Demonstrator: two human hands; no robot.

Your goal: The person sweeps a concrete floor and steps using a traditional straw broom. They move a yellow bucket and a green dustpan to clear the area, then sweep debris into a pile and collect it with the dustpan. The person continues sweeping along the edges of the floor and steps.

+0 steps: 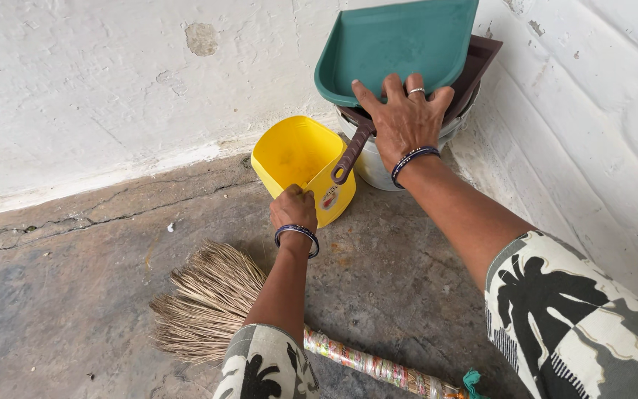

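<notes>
The left hand has its grip closed on the yellow container, the right hand lies spread on the green dustpan above a brown one, broom beneath

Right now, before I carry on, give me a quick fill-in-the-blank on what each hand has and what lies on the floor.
1. The left hand grips the rim of the ____ container.
2. The right hand rests on the ____ dustpan.
3. The broom lies on the ____.
4. The dustpan sits over a ____ bucket.

Missing words: yellow; green; floor; white
</notes>
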